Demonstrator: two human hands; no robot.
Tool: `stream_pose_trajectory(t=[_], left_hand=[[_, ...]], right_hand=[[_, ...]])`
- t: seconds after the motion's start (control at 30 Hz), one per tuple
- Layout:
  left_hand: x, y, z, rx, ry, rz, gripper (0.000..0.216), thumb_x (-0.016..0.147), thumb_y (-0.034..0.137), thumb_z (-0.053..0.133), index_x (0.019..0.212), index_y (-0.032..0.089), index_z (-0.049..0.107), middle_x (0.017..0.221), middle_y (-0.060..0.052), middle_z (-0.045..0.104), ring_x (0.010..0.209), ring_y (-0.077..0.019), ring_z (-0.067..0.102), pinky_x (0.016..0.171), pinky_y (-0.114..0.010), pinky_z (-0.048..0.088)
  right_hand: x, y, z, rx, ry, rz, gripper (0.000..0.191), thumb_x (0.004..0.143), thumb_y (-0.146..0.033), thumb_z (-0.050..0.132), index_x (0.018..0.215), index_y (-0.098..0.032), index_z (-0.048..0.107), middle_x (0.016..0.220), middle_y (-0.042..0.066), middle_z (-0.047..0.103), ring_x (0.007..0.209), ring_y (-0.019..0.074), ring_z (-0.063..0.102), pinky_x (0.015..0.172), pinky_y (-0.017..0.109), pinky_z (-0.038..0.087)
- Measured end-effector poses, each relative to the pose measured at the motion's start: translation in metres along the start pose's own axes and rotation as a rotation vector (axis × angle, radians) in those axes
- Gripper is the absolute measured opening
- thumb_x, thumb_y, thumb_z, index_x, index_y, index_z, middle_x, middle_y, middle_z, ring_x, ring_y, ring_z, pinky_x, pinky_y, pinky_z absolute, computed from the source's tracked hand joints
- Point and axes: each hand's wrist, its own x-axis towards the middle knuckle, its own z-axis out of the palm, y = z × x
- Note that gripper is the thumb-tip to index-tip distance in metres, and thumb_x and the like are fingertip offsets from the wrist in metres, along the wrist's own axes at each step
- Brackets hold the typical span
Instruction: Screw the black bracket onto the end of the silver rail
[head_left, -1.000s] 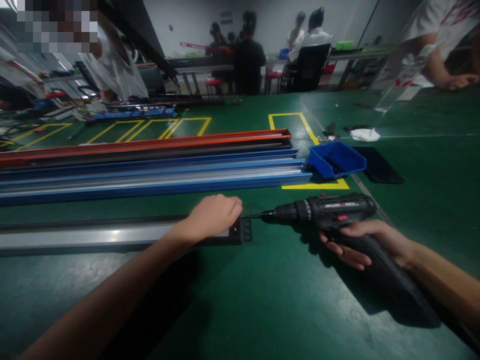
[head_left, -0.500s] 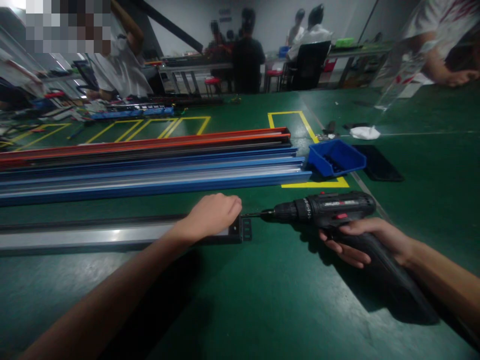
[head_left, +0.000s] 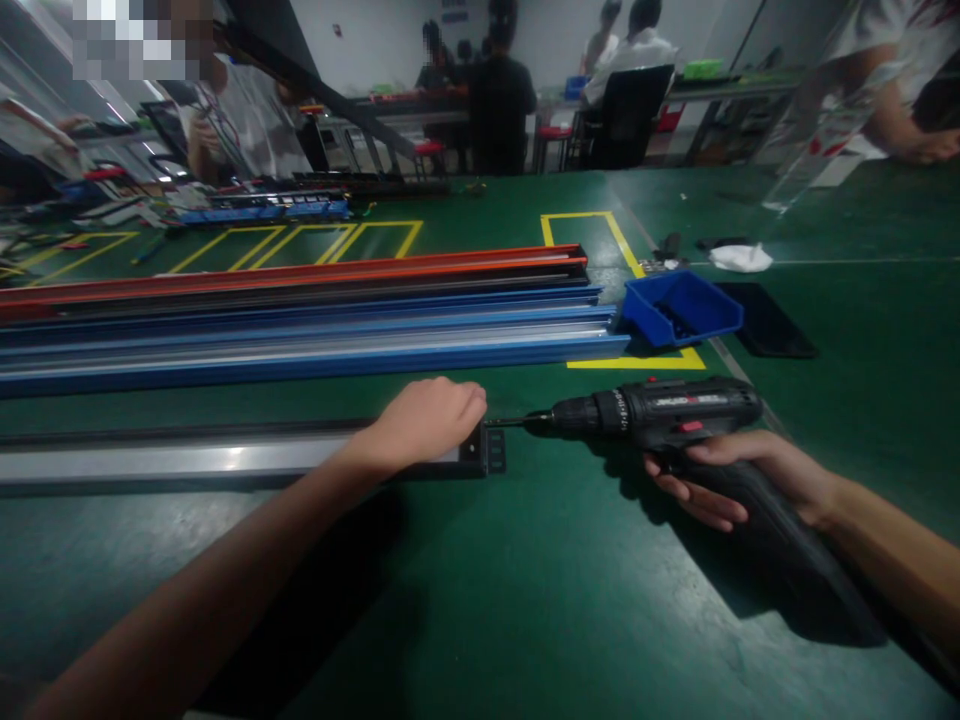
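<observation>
A long black-edged metal rail [head_left: 187,462] lies across the green tabletop, with a dark slotted end piece [head_left: 496,452] at its right end. My left hand [head_left: 427,420] is closed over the rail close to that end; its fingertips are partly hidden. In my right hand [head_left: 720,480] is a black cordless drill [head_left: 637,412], held by its grip and pointing left. The drill's long thin bit [head_left: 508,422] reaches the end of the rail, near my left fingers. Whether the bit sits in a screw is too small to tell.
Behind the rail lie blue channel profiles [head_left: 315,355] and an orange one [head_left: 300,275]. A blue parts bin [head_left: 682,308] stands at their right end, beside a dark flat tablet-like slab [head_left: 772,320]. White crumpled tissue [head_left: 741,257] lies farther back. Several people work beyond the table.
The view has tilted slightly, so the table things sit a little higher. Both hands, drill and rail keep their places relative to each other. A person at the back left has lowered an arm.
</observation>
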Motion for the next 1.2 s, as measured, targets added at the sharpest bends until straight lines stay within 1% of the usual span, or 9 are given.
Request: stream_pose_trajectory(t=[0.2, 0.43, 0.63, 0.8, 0.97, 1.07, 1.2], left_hand=[[-0.0003, -0.0015, 0.0024, 0.013, 0.002, -0.006, 0.043, 0.108, 0.025, 0.030, 0.107, 0.017, 0.073, 0.097, -0.014, 0.080, 0.089, -0.0333, 0.078, 0.069, -0.038, 0.052], [-0.0001, 0.0001, 0.0000, 0.012, -0.021, -0.023, 0.044, 0.108, 0.025, 0.030, 0.110, 0.017, 0.073, 0.098, -0.014, 0.080, 0.090, -0.0323, 0.078, 0.073, -0.038, 0.053], [-0.0001, -0.0004, -0.0001, 0.058, -0.029, 0.014, 0.043, 0.108, 0.023, 0.031, 0.114, 0.015, 0.073, 0.100, -0.015, 0.080, 0.092, -0.0320, 0.077, 0.073, -0.037, 0.053], [0.0000, -0.0002, 0.0001, 0.050, -0.029, 0.001, 0.043, 0.109, 0.024, 0.030, 0.113, 0.016, 0.072, 0.101, -0.014, 0.080, 0.092, -0.0314, 0.077, 0.073, -0.036, 0.053], [-0.0003, -0.0002, -0.0003, 0.047, -0.024, -0.004, 0.042, 0.109, 0.025, 0.031, 0.110, 0.017, 0.072, 0.099, -0.013, 0.080, 0.091, -0.0314, 0.078, 0.071, -0.035, 0.052], [-0.0006, -0.0006, 0.0001, 0.041, -0.017, 0.007, 0.044, 0.109, 0.025, 0.030, 0.112, 0.017, 0.073, 0.098, -0.014, 0.080, 0.092, -0.0331, 0.078, 0.071, -0.037, 0.053], [-0.0008, -0.0007, 0.0001, 0.025, -0.017, -0.008, 0.046, 0.109, 0.025, 0.029, 0.115, 0.017, 0.074, 0.099, -0.015, 0.080, 0.094, -0.0334, 0.078, 0.073, -0.038, 0.054]], right_hand=[[0.0001, -0.0006, 0.0010, 0.005, -0.005, -0.003, 0.034, 0.097, -0.030, 0.072, 0.119, -0.005, 0.080, 0.092, 0.010, 0.074, 0.054, 0.0070, 0.062, 0.059, 0.021, 0.059], [0.0011, -0.0009, 0.0020, -0.003, -0.028, -0.030, 0.034, 0.098, -0.028, 0.070, 0.121, -0.004, 0.079, 0.095, 0.011, 0.075, 0.057, 0.0083, 0.064, 0.063, 0.022, 0.061], [0.0011, 0.0001, -0.0019, 0.008, -0.053, -0.033, 0.034, 0.100, -0.027, 0.068, 0.122, -0.003, 0.077, 0.096, 0.012, 0.075, 0.057, 0.0073, 0.063, 0.063, 0.022, 0.061], [0.0015, 0.0007, -0.0035, -0.003, -0.029, -0.021, 0.034, 0.098, -0.029, 0.070, 0.120, -0.005, 0.078, 0.094, 0.011, 0.074, 0.055, 0.0071, 0.061, 0.062, 0.022, 0.061], [0.0004, 0.0001, 0.0004, -0.016, 0.009, -0.009, 0.033, 0.096, -0.031, 0.072, 0.117, -0.007, 0.080, 0.092, 0.010, 0.073, 0.053, 0.0073, 0.058, 0.060, 0.022, 0.059], [-0.0002, -0.0010, 0.0025, -0.018, 0.028, -0.005, 0.033, 0.096, -0.031, 0.071, 0.116, -0.006, 0.080, 0.091, 0.010, 0.073, 0.053, 0.0075, 0.058, 0.060, 0.022, 0.058], [0.0000, -0.0016, 0.0025, -0.019, 0.016, -0.009, 0.033, 0.095, -0.031, 0.071, 0.116, -0.006, 0.080, 0.091, 0.010, 0.073, 0.053, 0.0077, 0.057, 0.059, 0.022, 0.058]])
